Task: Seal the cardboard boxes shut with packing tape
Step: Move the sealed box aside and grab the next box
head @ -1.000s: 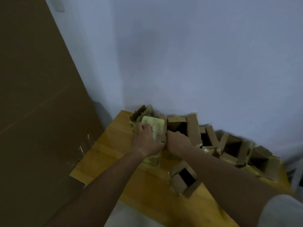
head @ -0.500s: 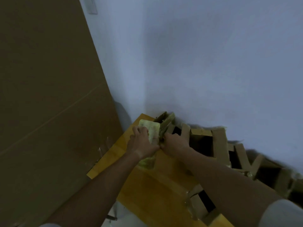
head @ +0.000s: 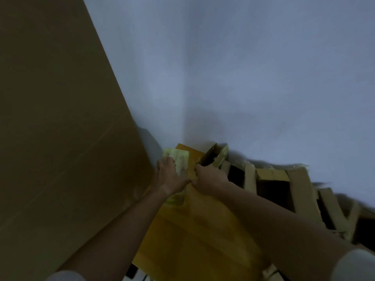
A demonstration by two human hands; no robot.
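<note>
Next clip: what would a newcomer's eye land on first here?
Probably the two hands meeting at the far corner of the yellow wooden table: the left hand holds a pale, tape-covered box, with the right hand close beside it. Next, the row of open cardboard boxes along the wall on the right, and the big brown cardboard sheet leaning on the left.

Two pale bluish walls (head: 263,78) meet in a corner just beyond the hands — dim, flat light throughout. A big brown board (head: 50,118) leans up left of the hands. Under them lies a yellow wooden table (head: 198,230) — pushed into that corner.
</note>
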